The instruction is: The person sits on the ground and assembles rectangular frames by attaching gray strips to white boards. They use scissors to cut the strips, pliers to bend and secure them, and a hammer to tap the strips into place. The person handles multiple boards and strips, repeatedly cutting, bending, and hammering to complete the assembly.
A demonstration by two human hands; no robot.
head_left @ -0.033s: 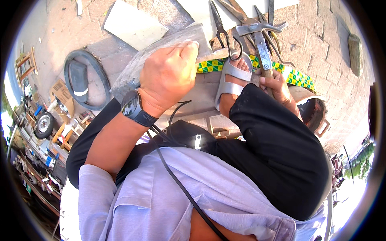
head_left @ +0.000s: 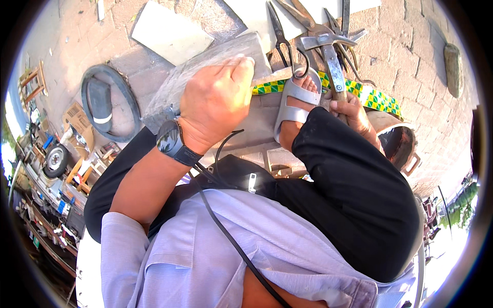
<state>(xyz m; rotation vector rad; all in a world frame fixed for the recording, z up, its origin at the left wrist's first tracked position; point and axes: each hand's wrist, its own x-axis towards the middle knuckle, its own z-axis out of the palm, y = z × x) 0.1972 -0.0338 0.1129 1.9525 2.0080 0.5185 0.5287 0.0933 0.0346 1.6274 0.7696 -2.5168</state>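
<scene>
L hand [head_left: 218, 95]: left of sandal [head_left: 299, 100], back of hand up, on slab [head_left: 167, 100]. Fingers curled under, mostly hidden; can't tell if clamped on slab or just pressing. Watch [head_left: 169, 139] on same wrist.

R hand [head_left: 357, 114]: just R of sandal. Fingers wrapped round lower hndl of hammer [head_left: 334, 66], i.e. closed on it. Hammer head beyond sandal toe & slightly R, claw pointing R, in front of pliers [head_left: 303, 15]; contact w/ pliers unclear.

Slab: grey, flat, L of sandal, long side slanting away from body; near end by L wrist.

Shears [head_left: 279, 33]: dark, beyond sandal, blades pointing away, one loop by the toes. Strip [head_left: 269, 87]: grn/yel checks, shows both sides of sandal, R part passing near R hand.

Sheet [head_left: 169, 33]: white, beyond & L of sandal, past slab. Rubber ring [head_left: 135, 102]: well L of sandal, dark piece inside. Pot [head_left: 406, 146]: R of sandal, beside R forearm, dark interior, side hndl. Block [head_left: 454, 71]: oblong, brownish, far R of sandal, on paving; material unclear.
</scene>
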